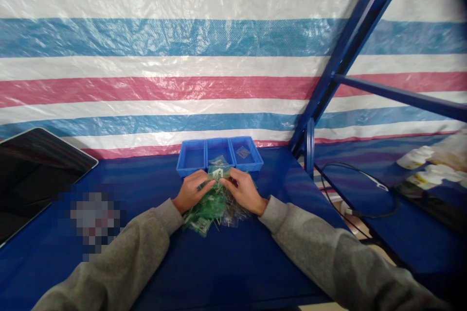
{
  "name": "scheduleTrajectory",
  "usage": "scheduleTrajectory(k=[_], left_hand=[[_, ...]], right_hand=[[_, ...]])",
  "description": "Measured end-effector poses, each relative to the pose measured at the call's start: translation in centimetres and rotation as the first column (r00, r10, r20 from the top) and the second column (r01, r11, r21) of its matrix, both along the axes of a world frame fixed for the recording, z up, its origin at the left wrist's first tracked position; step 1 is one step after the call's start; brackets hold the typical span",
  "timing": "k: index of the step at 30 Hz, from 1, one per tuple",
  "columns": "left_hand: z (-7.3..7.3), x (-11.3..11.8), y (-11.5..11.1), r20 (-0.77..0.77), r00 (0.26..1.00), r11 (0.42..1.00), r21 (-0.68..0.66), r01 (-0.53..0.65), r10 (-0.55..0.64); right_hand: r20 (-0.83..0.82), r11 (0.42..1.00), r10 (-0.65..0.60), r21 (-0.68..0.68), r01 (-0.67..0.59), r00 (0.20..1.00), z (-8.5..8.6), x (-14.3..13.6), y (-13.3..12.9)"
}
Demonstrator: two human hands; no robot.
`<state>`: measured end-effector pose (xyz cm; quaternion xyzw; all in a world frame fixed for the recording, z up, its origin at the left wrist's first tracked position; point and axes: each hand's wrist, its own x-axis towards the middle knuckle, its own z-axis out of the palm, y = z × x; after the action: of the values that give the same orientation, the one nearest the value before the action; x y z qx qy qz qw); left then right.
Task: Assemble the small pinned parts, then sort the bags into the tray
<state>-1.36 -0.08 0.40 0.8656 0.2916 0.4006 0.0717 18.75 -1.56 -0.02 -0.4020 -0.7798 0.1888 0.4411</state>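
Both hands meet over a pile of small green and clear plastic bags (209,211) on the blue table. My left hand (193,189) is closed, thumb and fingers pinching the left edge of a green plastic bag (218,172). On the other edge of that bag, my right hand (243,189) pinches in the same way. Small pale pieces show through the plastic; their kind is too small to tell. Just behind the hands stand three blue trays (192,172) side by side. A small clear bag (242,151) lies in the right-hand tray.
A dark flat screen (40,170) with a pale rim lies at the left. Blue metal frame bars (339,68) rise at the right. A black cable (365,215) loops there, near white bottles (416,157). A striped plastic sheet (164,39) hangs behind the table.
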Motion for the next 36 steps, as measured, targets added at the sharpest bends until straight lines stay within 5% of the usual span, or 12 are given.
scheduleTrajectory(k=[19,24,30,36], left_hand=[[0.7,-0.1,-0.4,0.034,0.999,1.000,-0.029,0.004,-0.003],[0.6,0.0,-0.4,0.106,0.989,0.995,-0.015,-0.104,0.105],[0.5,0.1,-0.2,0.247,0.944,0.975,-0.040,-0.218,0.221],[0.2,0.1,0.0,0.246,0.942,0.974,-0.031,-0.226,0.226]], right_hand=[[-0.193,1.000,0.008,0.030,-0.002,0.981,1.2,0.4,-0.5],[-0.269,0.989,-0.022,-0.147,-0.018,0.963,0.9,0.1,-0.2],[-0.554,0.915,-0.129,-0.387,-0.117,0.822,0.6,0.4,1.6],[-0.659,0.853,-0.137,-0.458,-0.251,0.739,0.4,1.0,2.7]])
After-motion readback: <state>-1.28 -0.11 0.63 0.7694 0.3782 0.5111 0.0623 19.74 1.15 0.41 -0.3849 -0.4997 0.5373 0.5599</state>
